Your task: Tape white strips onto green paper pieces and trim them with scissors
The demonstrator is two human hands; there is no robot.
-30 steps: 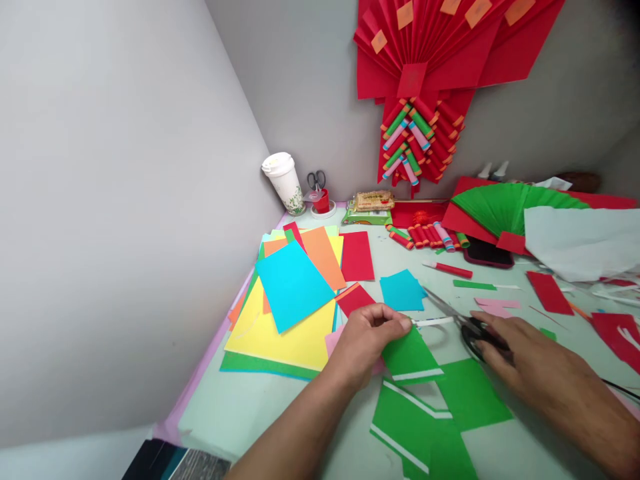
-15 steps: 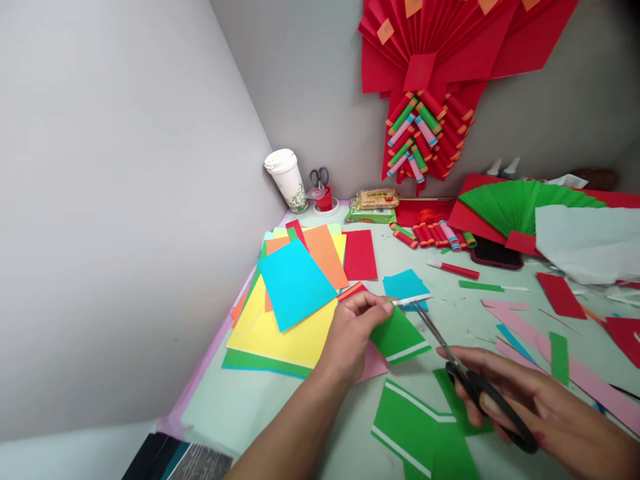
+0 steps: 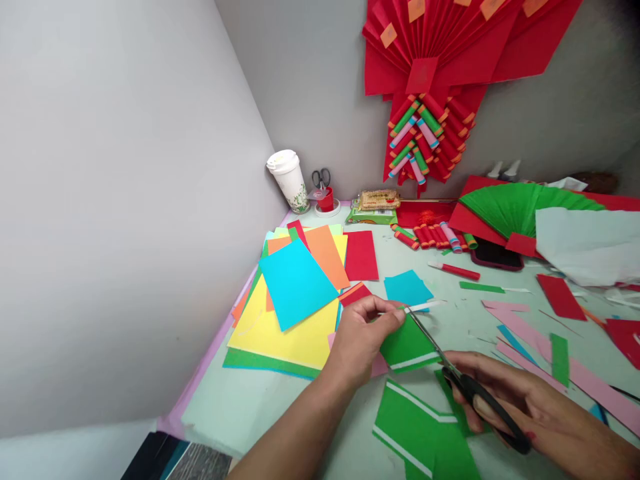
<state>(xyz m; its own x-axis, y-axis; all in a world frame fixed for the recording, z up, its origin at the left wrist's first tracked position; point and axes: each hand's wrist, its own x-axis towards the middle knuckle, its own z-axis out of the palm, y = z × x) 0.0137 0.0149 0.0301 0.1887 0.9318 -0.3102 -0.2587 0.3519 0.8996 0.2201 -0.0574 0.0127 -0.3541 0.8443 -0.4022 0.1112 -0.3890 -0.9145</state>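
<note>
My left hand (image 3: 367, 333) pinches the upper corner of a green paper piece (image 3: 407, 343) that has a white strip along its lower edge. A thin white strip (image 3: 423, 307) sticks out to the right of my fingertips. My right hand (image 3: 500, 393) holds black-handled scissors (image 3: 500, 413), with its fingers in the loops. The scissor blades look closed, their tips at the white strip beside my left fingertips. Below lie more green paper pieces (image 3: 417, 420) with white strips along their edges.
Coloured paper sheets (image 3: 300, 287) are stacked at the left. Blue pieces (image 3: 407, 287) and a red glue stick or pen (image 3: 455, 270) lie beyond my hands. Pink scraps (image 3: 565, 353) are at the right. A white cup (image 3: 289, 183) stands at the back.
The scissor blades, apart before, have come together at the white strip. My left hand has shifted slightly right and down with the green paper.
</note>
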